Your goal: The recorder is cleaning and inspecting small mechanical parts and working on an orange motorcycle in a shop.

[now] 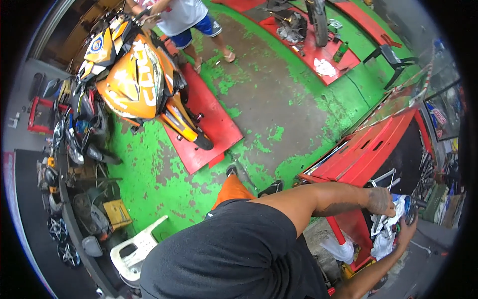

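Observation:
My left hand (382,202), smudged grey on its back, reaches over the red tool cart (343,158) at the right. Its fingers are closed on a crumpled white cloth (383,244). Below it, my right hand (407,230) comes in from the lower edge. That hand is curled against a small dark and blue item (409,207) beside the cloth; its kind is too small to tell. Several metal hand tools (422,172) lie on the cart's dark top, just beyond my hands.
An orange motorcycle (134,82) stands on a red platform (216,124), with a person (186,22) beside it. Another red platform (343,60) holds motorcycle parts and a green bottle (340,52). A white plastic chair (134,249) stands lower left; a dark stool (391,60) upper right.

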